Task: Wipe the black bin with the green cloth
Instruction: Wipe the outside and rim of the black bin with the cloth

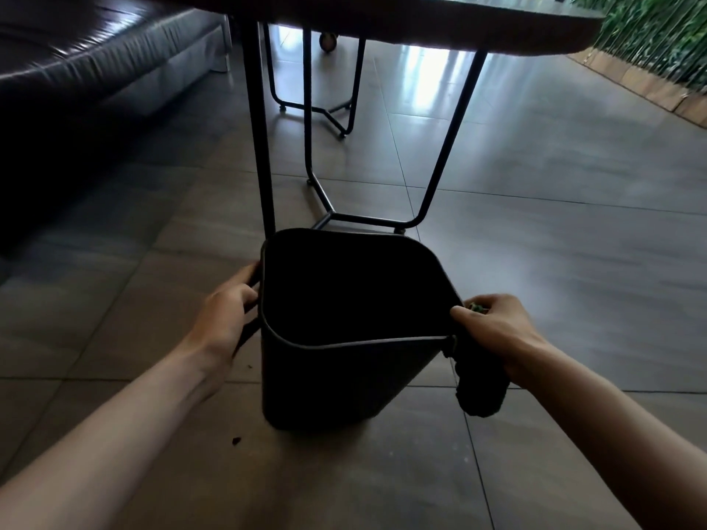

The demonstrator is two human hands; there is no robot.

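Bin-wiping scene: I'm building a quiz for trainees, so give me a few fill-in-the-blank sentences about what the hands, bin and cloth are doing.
1. The cloth is held by the ____ hand.
2. The left hand grips the bin at its ____ side.
3. The bin stands on the ____, in front of the table.
4. The cloth hangs ____ the bin, against its right rim.

Missing words: right; left; floor; outside

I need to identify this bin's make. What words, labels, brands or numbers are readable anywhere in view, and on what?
None: no readable text anywhere.
Black bin: its dark wall shows no label or brand.
Green cloth, held in the right hand: no tag visible.
Table: no markings.
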